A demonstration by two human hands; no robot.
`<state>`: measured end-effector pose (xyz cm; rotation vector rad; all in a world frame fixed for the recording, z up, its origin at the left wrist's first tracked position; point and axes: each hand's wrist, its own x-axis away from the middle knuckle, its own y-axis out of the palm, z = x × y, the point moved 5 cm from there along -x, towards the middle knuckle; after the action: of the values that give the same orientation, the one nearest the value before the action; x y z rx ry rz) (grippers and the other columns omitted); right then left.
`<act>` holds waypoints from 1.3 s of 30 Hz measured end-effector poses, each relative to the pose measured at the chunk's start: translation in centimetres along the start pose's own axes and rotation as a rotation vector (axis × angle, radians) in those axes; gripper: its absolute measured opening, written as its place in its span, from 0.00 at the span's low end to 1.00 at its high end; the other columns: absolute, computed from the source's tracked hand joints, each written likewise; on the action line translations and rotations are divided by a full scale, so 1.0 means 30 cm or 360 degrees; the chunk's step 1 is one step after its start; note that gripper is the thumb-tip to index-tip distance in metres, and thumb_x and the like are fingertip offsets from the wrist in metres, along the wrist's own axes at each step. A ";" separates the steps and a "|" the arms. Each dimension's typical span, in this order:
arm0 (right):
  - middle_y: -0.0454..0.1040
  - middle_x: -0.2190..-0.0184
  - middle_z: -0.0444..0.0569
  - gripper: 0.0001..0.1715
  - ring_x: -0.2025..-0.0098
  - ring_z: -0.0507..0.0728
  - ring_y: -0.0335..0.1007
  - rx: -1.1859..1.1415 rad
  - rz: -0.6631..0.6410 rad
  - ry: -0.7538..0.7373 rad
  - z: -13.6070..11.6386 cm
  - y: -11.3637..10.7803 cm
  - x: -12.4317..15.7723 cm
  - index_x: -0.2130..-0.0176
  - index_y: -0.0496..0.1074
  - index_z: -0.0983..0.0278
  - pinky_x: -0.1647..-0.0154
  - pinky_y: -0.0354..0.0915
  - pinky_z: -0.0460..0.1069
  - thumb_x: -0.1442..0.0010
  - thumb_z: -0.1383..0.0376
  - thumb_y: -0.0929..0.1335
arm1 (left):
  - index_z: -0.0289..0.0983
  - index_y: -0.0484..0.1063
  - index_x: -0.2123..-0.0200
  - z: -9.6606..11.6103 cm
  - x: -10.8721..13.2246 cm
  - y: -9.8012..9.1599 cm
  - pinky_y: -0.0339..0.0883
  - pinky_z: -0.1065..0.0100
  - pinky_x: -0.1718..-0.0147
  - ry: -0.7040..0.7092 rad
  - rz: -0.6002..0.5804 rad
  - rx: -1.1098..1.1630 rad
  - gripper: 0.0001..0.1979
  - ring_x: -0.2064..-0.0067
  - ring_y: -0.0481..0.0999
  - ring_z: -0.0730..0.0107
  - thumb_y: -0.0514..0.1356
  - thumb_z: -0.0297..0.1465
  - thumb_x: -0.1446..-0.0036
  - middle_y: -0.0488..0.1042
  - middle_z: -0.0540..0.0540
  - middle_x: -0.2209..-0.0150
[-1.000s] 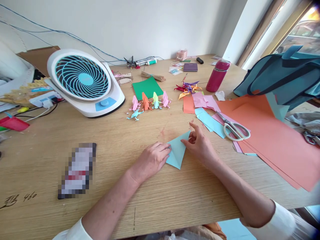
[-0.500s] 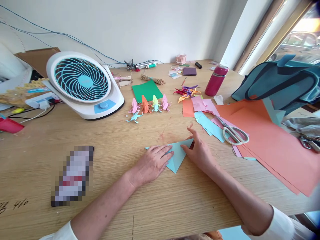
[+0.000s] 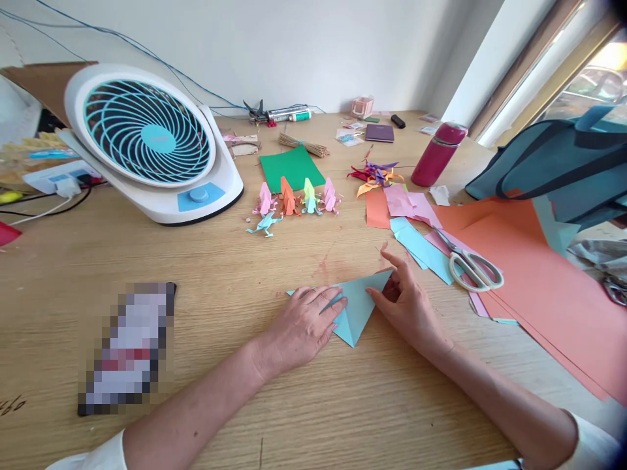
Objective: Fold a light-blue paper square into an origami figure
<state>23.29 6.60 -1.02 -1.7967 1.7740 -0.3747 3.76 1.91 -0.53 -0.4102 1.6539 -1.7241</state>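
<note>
A light blue sheet of origami paper (image 3: 356, 312), folded to a triangle with one point toward me, lies on the wooden table. My left hand (image 3: 304, 323) rests flat on its left half, fingers stretched out and covering part of it. At the upper right corner, my right hand (image 3: 409, 303) pinches the paper between thumb and fingers, its index finger raised. Beyond the paper stand several folded paper figures: an orange one (image 3: 288, 197), a green-and-blue one (image 3: 310, 197) and pink ones (image 3: 330, 197). A blue figure (image 3: 266, 223) lies in front of them.
A white fan (image 3: 157, 137) stands at the back left, with a blurred-out flat object (image 3: 128, 346) nearer me. Scissors (image 3: 473, 264) lie on coloured paper at the right, by large orange sheets (image 3: 533, 287). Behind are a red bottle (image 3: 438, 155), a blue bag (image 3: 543, 160) and green paper (image 3: 292, 168).
The view has shifted and come slightly closer. My hands keep nearly the same hold on the blue paper; no clear change in its fold shows.
</note>
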 end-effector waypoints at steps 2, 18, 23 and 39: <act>0.64 0.72 0.41 0.39 0.73 0.54 0.64 0.0045 0.0050 -0.0068 -0.017 0.004 0.008 0.35 0.56 0.63 0.68 0.66 0.50 0.41 0.61 0.69 | 0.33 0.66 0.42 -0.001 0.001 -0.004 0.66 0.53 0.47 -0.0030 0.0036 0.0045 0.18 0.42 0.70 0.54 0.53 0.30 0.34 0.69 0.37 0.40; 0.59 0.78 0.37 0.35 0.76 0.53 0.61 0.0150 -0.0085 -0.0061 -0.029 0.026 0.000 0.37 0.60 0.64 0.73 0.62 0.48 0.41 0.64 0.69 | 0.26 0.67 0.45 -0.029 -0.030 -0.012 0.74 0.58 0.51 -0.0025 0.0047 -0.0131 0.17 0.51 0.70 0.58 0.49 0.19 0.35 0.72 0.37 0.52; 0.65 0.75 0.41 0.15 0.75 0.52 0.63 0.0156 -0.0159 -0.0272 -0.053 0.030 0.015 0.50 0.71 0.61 0.75 0.62 0.46 0.38 0.66 0.67 | 0.26 0.67 0.46 -0.015 -0.034 -0.014 0.73 0.58 0.50 0.0010 0.0002 -0.0241 0.17 0.52 0.70 0.58 0.49 0.19 0.36 0.72 0.37 0.51; 0.75 0.51 0.54 0.20 0.53 0.58 0.72 0.0353 -0.0518 -0.1160 -0.106 0.040 0.068 0.49 0.72 0.61 0.54 0.72 0.55 0.34 0.76 0.60 | 0.27 0.65 0.45 -0.018 -0.034 -0.016 0.72 0.59 0.52 -0.0017 -0.0042 -0.0231 0.17 0.52 0.70 0.57 0.50 0.18 0.37 0.71 0.37 0.51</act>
<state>20.65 4.02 0.41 -1.7509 0.9092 -0.0180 3.98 2.96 0.10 -0.5100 1.7794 -1.6231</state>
